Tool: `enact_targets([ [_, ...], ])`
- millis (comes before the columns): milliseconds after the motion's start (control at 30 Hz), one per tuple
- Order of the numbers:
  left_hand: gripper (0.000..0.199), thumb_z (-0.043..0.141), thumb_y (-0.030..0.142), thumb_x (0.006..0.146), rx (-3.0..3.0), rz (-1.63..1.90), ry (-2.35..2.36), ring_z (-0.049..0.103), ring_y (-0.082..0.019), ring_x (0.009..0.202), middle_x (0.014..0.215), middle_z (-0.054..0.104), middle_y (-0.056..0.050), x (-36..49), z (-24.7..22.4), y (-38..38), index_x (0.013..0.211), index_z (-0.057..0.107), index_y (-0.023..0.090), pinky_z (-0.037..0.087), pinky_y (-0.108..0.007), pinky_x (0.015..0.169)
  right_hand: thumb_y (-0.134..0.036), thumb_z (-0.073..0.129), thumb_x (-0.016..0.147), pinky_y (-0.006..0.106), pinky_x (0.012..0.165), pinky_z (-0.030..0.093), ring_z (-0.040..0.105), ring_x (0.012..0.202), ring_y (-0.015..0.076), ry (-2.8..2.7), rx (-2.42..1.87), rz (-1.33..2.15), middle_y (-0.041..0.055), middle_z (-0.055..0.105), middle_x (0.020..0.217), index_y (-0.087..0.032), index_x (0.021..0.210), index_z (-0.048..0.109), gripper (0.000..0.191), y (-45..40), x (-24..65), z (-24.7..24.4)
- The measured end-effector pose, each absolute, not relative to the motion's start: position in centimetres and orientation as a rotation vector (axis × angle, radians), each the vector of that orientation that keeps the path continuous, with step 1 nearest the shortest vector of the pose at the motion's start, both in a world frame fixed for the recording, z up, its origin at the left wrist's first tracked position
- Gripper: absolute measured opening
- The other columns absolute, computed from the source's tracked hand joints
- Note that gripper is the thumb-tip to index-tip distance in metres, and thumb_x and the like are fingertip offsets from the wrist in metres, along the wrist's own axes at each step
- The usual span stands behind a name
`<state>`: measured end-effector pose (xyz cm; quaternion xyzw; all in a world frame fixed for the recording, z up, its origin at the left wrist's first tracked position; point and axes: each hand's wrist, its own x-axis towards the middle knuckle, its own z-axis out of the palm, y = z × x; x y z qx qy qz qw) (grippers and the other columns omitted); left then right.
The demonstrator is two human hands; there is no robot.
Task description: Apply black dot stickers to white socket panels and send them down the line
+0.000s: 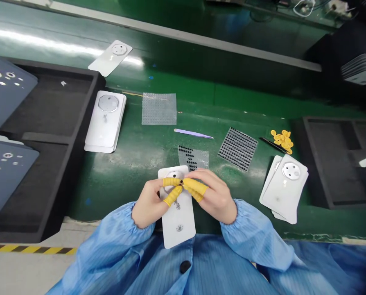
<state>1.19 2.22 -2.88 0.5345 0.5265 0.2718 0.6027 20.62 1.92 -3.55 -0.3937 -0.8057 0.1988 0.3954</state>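
Note:
A white phone back panel (178, 219) lies at the table's front edge, its round camera area partly hidden by my fingers. My left hand (154, 200) and my right hand (215, 194), both with yellow finger cots, meet over that area. Their fingertips pinch around a tiny dark piece (181, 181), too small to make out well; both hands seem closed on it. Just behind them lies a clear sheet (201, 157) with some black dots. Farther right is a fuller sheet of black dots (238, 148). Purple tweezers (194, 133) rest behind the hands.
Black trays (87, 110) on the left hold blue-grey panels (6, 180). White panels are stacked at left (102, 123) and right (285, 188). Yellow finger cots (283, 140) and dark tweezers (273, 144) lie near another black tray (321, 164). A bubbled sheet (159, 109) lies behind.

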Motion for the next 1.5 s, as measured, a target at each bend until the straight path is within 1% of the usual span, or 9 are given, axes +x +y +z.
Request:
enact_targets([
  [233, 0.027, 0.061, 0.017, 0.076, 1.636, 0.619, 1.352, 0.071, -0.025, 0.075, 0.086, 0.076, -0.010, 1.3, -3.8, 1.8, 0.099, 0.075, 0.016, 0.057, -0.031, 0.066, -0.006, 0.047, 0.088, 0.038, 0.084, 0.060, 0.064, 0.098, 0.0206, -2.150, -0.883, 0.298, 0.0125, 0.067, 0.102, -0.014, 0.107, 0.060, 0.024, 2.3, 19.2, -5.8],
  [400, 0.025, 0.056, 0.020, 0.078, 1.870, 0.610, 1.352, 0.070, -0.023, 0.063, 0.075, 0.076, -0.010, 1.0, -5.3, 2.1, 0.092, 0.076, 0.015, 0.055, -0.031, 0.059, -0.013, 0.054, 0.088, 0.031, 0.078, 0.058, 0.064, 0.092, 0.0170, -1.897, -0.983, 0.634, 0.0106, 0.065, 0.099, -0.016, 0.106, 0.058, 0.019, 2.4, 18.5, -7.7],
  [633, 0.033, 0.067, 0.033, 0.078, 1.337, 0.649, 1.223, 0.072, -0.028, 0.089, 0.105, 0.074, -0.013, -3.1, -5.3, 3.5, 0.104, 0.069, 0.013, 0.060, -0.034, 0.074, -0.012, 0.055, 0.088, 0.032, 0.080, 0.055, 0.063, 0.088, 0.0153, -1.766, -1.114, 0.737, 0.0073, 0.065, 0.095, -0.019, 0.095, 0.059, 0.011, 2.8, 18.6, -8.2],
  [767, 0.087, 0.071, 0.025, 0.077, 1.084, 1.013, 1.332, 0.073, -0.024, 0.084, 0.100, 0.075, -0.006, -6.0, -3.6, 2.5, 0.148, 0.021, 0.025, 0.062, -0.032, 0.071, -0.006, 0.059, 0.084, 0.043, 0.095, 0.050, 0.062, 0.095, 0.0174, -1.927, -1.018, 0.534, 0.0100, 0.067, 0.100, -0.017, 0.105, 0.059, 0.024, 2.3, 18.9, -7.5],
  [833, 0.106, 0.072, 0.023, 0.078, 0.979, 1.049, 1.260, 0.074, -0.022, 0.073, 0.088, 0.076, -0.002, -5.4, -2.5, 2.0, 0.149, -0.006, 0.029, 0.063, -0.032, 0.063, -0.006, 0.060, 0.083, 0.043, 0.096, 0.051, 0.063, 0.095, 0.0173, -1.954, -0.999, 0.408, 0.0101, 0.067, 0.100, -0.016, 0.111, 0.057, 0.029, 2.2, 18.9, -6.4],
  [900, 0.099, 0.073, 0.023, 0.077, 0.901, 1.021, 1.183, 0.074, -0.022, 0.065, 0.079, 0.076, -0.003, -3.7, -1.4, 1.7, 0.149, 0.005, 0.024, 0.063, -0.031, 0.059, -0.008, 0.060, 0.084, 0.041, 0.094, 0.053, 0.064, 0.095, 0.0173, -1.964, -0.977, 0.330, 0.0093, 0.069, 0.101, -0.017, 0.114, 0.056, 0.032, 2.2, 18.8, -4.6],
  [1067, 0.034, 0.071, 0.019, 0.078, 0.938, 1.048, 1.127, 0.072, -0.017, 0.057, 0.067, 0.076, -0.002, 0.3, 0.1, 1.4, 0.110, 0.062, 0.015, 0.060, -0.020, 0.052, -0.009, 0.042, 0.091, 0.041, 0.096, 0.054, 0.065, 0.105, 0.0197, -2.278, -0.870, 0.137, 0.0111, 0.071, 0.107, -0.014, 0.113, 0.059, 0.028, 2.4, 18.9, -0.5],
  [1300, 0.034, 0.069, 0.015, 0.080, 1.176, 1.157, 1.247, 0.069, -0.011, 0.058, 0.074, 0.077, 0.003, 0.4, 0.3, 0.6, 0.112, 0.066, 0.022, 0.058, -0.016, 0.055, -0.019, 0.054, 0.089, 0.047, 0.095, 0.054, 0.049, 0.128, 0.0317, -2.345, -0.835, 0.087, 0.0245, 0.061, 0.122, -0.002, 0.114, 0.059, 0.030, 1.4, 19.2, 0.0],
  [1500, 0.042, 0.068, 0.010, 0.078, 1.441, 1.203, 1.360, 0.068, -0.011, 0.060, 0.074, 0.076, 0.004, 0.6, -0.2, 0.1, 0.118, 0.064, 0.025, 0.056, -0.018, 0.061, -0.015, 0.055, 0.087, 0.047, 0.098, 0.053, 0.045, 0.132, 0.0296, -2.353, -0.843, 0.118, 0.0243, 0.059, 0.126, -0.003, 0.114, 0.058, 0.030, 1.7, 19.2, -0.3],
])
